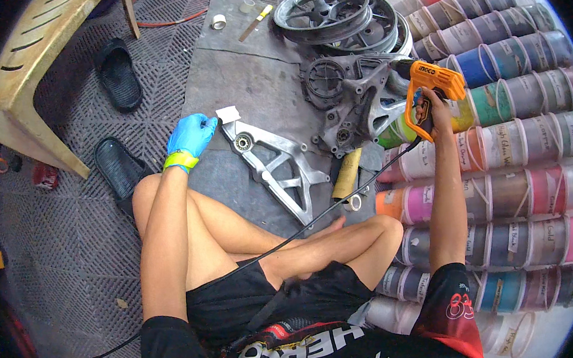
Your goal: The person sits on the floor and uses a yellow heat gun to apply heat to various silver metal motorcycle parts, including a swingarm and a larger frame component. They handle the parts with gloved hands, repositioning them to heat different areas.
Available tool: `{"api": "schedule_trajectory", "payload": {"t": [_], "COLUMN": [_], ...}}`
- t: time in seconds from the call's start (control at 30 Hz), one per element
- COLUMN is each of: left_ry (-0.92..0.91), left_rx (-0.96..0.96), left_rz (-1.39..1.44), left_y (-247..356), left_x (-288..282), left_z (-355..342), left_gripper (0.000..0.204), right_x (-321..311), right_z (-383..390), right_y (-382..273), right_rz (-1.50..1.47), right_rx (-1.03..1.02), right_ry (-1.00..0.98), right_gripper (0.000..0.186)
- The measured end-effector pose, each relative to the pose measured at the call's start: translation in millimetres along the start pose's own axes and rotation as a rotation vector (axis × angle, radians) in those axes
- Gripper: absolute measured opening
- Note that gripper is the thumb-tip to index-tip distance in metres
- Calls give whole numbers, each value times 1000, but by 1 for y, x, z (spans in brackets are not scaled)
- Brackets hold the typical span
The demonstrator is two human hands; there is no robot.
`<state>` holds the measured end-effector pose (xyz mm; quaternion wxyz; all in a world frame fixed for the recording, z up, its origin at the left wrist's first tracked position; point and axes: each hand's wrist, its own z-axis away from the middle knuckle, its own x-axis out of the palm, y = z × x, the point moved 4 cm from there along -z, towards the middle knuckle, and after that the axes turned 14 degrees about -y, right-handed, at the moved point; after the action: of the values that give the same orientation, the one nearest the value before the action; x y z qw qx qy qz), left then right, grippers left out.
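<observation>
My right hand (434, 108) is wrapped round the handle of an orange heat gun (441, 80), held up at the right. Its black nozzle points left, over a grey cast metal housing (334, 104). My left hand (192, 136), in a blue glove with a yellow-green band at the wrist, has its fingers closed beside a white piece of paper or tape (227, 113). Whether they pinch its edge or something small is not clear. That white piece lies at the upper end of a bare silver metal bracket (277, 158), which has a round bearing hole and triangular openings.
Stacked tubs of coloured powder (498, 135) line the right side. Wheel rims (321, 15) lie at the back. A power cord (316, 218) crosses above my folded legs. A brown roll (347, 174) sits by the housing. Black sandals (119, 74) and a yellowish chair (42, 70) stand left.
</observation>
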<state>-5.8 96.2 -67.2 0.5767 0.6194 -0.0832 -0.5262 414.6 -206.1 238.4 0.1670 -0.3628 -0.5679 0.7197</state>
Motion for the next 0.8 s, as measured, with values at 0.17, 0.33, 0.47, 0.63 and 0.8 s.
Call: {"api": "schedule_trajectory", "payload": {"t": [0.17,0.33,0.47,0.63,0.8], "left_ry": [-5,-8,-3,-27,-23], "left_rx": [-9,-2,-10,-26,-21], "left_rz": [16,0,6,15,10], "left_y": [-3,-1,-1,-3,-2], "left_x": [1,1,2,1,2], "left_z": [-1,0,0,0,0], "left_gripper": [42,42,42,42,43], "right_x": [1,4,5,6,3], "right_z": [-1,0,0,-2,-1], "right_y": [-1,-2,-4,-3,-2], "right_rz": [-13,-8,0,19,33], "right_rx": [-11,-6,-12,-26,-23], "right_ry": [-13,-4,-2,0,-1], "right_gripper": [19,19,18,19,19]}}
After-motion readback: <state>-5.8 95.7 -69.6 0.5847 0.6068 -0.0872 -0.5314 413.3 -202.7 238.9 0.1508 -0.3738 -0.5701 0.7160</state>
